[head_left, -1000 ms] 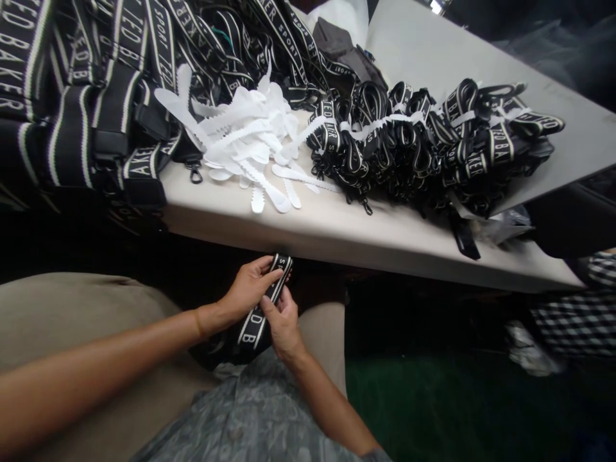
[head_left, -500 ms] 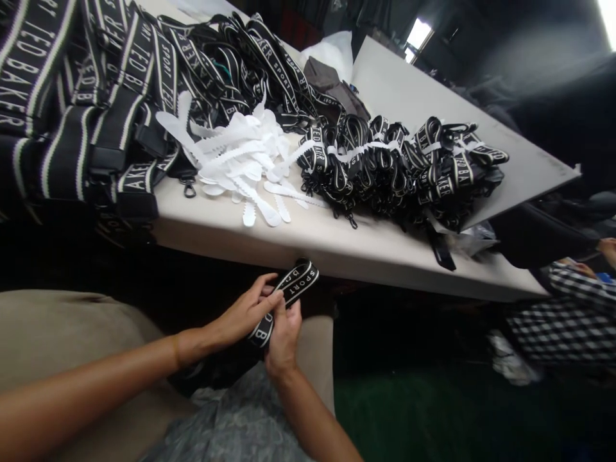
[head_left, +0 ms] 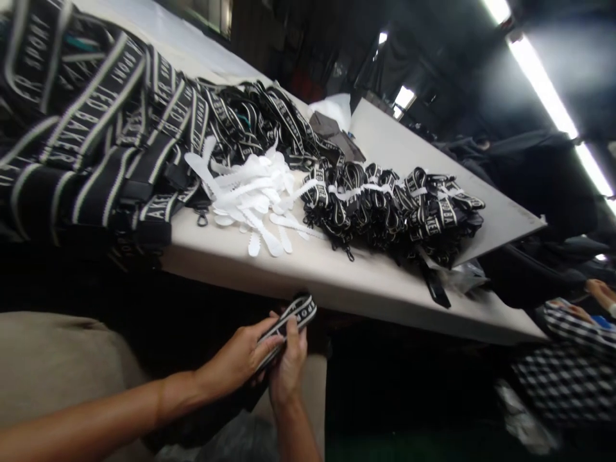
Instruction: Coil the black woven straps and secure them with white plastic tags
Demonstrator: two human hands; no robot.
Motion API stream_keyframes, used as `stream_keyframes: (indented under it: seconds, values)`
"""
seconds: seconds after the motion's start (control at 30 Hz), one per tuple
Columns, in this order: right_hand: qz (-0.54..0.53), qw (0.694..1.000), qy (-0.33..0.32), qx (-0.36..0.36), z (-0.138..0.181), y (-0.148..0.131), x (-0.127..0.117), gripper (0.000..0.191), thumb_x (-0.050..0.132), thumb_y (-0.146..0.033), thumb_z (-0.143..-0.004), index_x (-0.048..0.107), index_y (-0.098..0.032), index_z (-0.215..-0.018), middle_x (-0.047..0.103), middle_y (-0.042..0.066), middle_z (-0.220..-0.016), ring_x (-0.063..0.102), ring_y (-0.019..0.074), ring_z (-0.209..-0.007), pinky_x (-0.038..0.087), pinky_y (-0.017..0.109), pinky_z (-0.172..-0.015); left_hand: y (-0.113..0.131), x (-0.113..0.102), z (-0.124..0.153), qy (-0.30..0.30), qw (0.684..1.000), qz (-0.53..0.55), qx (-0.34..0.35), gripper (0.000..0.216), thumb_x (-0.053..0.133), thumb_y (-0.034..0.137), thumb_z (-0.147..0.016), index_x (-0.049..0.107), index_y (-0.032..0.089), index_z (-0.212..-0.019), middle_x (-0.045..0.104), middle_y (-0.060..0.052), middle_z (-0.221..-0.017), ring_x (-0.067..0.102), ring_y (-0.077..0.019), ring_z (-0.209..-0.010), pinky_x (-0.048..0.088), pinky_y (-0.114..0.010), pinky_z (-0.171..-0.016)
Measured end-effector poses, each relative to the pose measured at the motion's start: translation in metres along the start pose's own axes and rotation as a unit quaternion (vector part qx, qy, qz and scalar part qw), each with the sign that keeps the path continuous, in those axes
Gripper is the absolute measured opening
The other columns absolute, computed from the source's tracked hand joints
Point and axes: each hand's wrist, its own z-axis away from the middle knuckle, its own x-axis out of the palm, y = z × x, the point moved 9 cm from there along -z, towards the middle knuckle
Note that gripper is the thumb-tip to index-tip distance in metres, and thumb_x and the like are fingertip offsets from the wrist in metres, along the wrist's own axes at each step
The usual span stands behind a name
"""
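A black webbing strap (head_left: pixel 304 312) with white edge stripes and white lettering is folded into a loop between my hands, just below the table edge. My left hand (head_left: pixel 243 351) is closed on the strap from the left side. Around its right side, my right hand (head_left: pixel 287 362) grips the same strap, with fingers up along it. The looped end sticks out above my fingertips. Part of the strap lower down is hidden by my hands.
On the pale table (head_left: pixel 231 276) lies a pile of white toothed strips (head_left: pixel 255 192). Bundled straps (head_left: pixel 385 202) banded in white lie to its right, loose straps (head_left: pixel 101 122) to its left. A grey board (head_left: pixel 399 147) stands behind. At far right is a person in a checked garment (head_left: pixel 572 378).
The view has tilted up, so the table and my hands sit lower. My hands have shifted along the strap, and the folded loop now looks narrower, turned more edge-on.
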Motion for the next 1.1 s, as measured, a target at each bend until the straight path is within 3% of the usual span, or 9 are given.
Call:
stream_keyframes:
  seconds: [0.13, 0.23, 0.43, 0.57, 0.63, 0.73, 0.8, 0.97, 1.1]
  values:
    - [-0.18, 0.976, -0.025, 0.123, -0.011, -0.003, 0.005, 0.049, 0.087, -0.035, -0.064, 0.066, -0.019, -0.105, 0.072, 0.003, -0.095, 0.069, 0.0167, -0.091, 0.054, 0.03, -0.09, 0.003, 0.013, 0.005, -0.108, 0.992, 0.068, -0.015, 0.047, 0.053, 0.053, -0.089, 0.051, 0.014, -0.114, 0.059, 0.001, -0.065, 0.051, -0.011, -0.043, 0.04, -0.018, -0.04]
    - [-0.188, 0.979, 0.002, 0.074, -0.014, -0.016, 0.004, 0.046, 0.088, -0.032, -0.064, 0.065, -0.023, -0.103, 0.067, -0.005, -0.077, 0.066, 0.0123, -0.074, 0.056, 0.028, -0.083, 0.011, 0.014, 0.004, -0.108, 0.989, 0.101, -0.01, 0.05, 0.058, 0.056, -0.084, 0.052, 0.013, -0.11, 0.061, -0.001, -0.071, 0.05, -0.0098, -0.044, 0.038, -0.018, -0.039]
    - [0.088, 0.973, -0.01, -0.211, -0.001, -0.085, 0.03, 0.03, 0.072, -0.043, -0.083, 0.06, -0.02, -0.099, 0.068, 0.002, -0.08, 0.066, 0.0182, -0.074, 0.055, 0.034, -0.077, 0.048, -0.013, 0.001, -0.042, 0.995, 0.059, 0.07, 0.044, 0.052, 0.051, -0.091, 0.06, 0.014, -0.113, 0.066, -0.004, -0.079, 0.055, -0.0134, -0.054, 0.046, -0.023, -0.051]
    - [0.222, 0.935, -0.221, -0.164, -0.008, -0.114, 0.075, 0.06, 0.084, -0.045, -0.07, 0.059, -0.02, -0.118, 0.07, 0.011, -0.107, 0.066, 0.0278, -0.098, 0.052, 0.042, -0.091, 0.076, -0.057, 0.002, 0.011, 0.988, -0.006, 0.155, 0.034, 0.053, 0.046, -0.092, 0.066, 0.02, -0.111, 0.069, -0.004, -0.1, 0.062, -0.0207, -0.089, 0.049, -0.026, -0.079]
    - [0.222, 0.917, -0.302, -0.137, -0.021, -0.132, 0.091, 0.077, 0.082, -0.059, -0.065, 0.057, -0.02, -0.126, 0.064, 0.014, -0.122, 0.061, 0.0307, -0.11, 0.051, 0.043, -0.094, 0.08, -0.073, 0.002, 0.02, 0.988, -0.003, 0.151, 0.038, 0.052, 0.049, -0.092, 0.065, 0.019, -0.111, 0.066, -0.003, -0.089, 0.06, -0.0196, -0.081, 0.049, -0.025, -0.072]
    - [0.256, 0.903, -0.261, -0.226, -0.064, -0.173, 0.103, 0.058, 0.063, -0.064, -0.081, 0.063, -0.019, -0.118, 0.059, 0.013, -0.127, 0.062, 0.0246, -0.103, 0.055, 0.035, -0.08, 0.078, -0.084, 0.002, 0.023, 0.993, 0.029, 0.111, 0.05, 0.05, 0.055, -0.092, 0.057, 0.019, -0.126, 0.058, 0.001, -0.071, 0.054, -0.0151, -0.063, 0.043, -0.022, -0.055]
    - [0.36, 0.858, -0.21, -0.3, -0.094, -0.189, 0.116, 0.036, 0.06, -0.048, -0.088, 0.068, -0.019, -0.108, 0.059, 0.011, -0.122, 0.063, 0.018, -0.086, 0.054, 0.03, -0.07, 0.078, -0.083, 0.003, 0.019, 0.993, 0.049, 0.103, 0.055, 0.052, 0.056, -0.091, 0.052, 0.021, -0.133, 0.057, 0.002, -0.07, 0.053, -0.014, -0.061, 0.043, -0.021, -0.053]
    - [0.604, 0.68, -0.184, -0.372, -0.135, -0.184, 0.159, 0.013, 0.067, -0.016, -0.077, 0.074, -0.018, -0.088, 0.065, 0.003, -0.088, 0.058, 0.0155, -0.074, 0.047, 0.03, -0.077, 0.079, -0.07, 0.005, -0.022, 0.989, 0.1, 0.109, 0.058, 0.054, 0.056, -0.09, 0.049, 0.022, -0.138, 0.06, 0.0, -0.077, 0.054, -0.0125, -0.06, 0.045, -0.02, -0.054]
    - [0.631, 0.664, -0.159, -0.367, -0.142, -0.181, 0.163, 0.007, 0.069, -0.013, -0.074, 0.072, -0.018, -0.077, 0.064, 0.002, -0.08, 0.056, 0.0162, -0.072, 0.044, 0.031, -0.075, 0.081, -0.07, 0.003, -0.032, 0.987, 0.109, 0.117, 0.057, 0.056, 0.054, -0.09, 0.052, 0.022, -0.136, 0.059, 0.001, -0.076, 0.054, -0.0121, -0.06, 0.047, -0.021, -0.056]
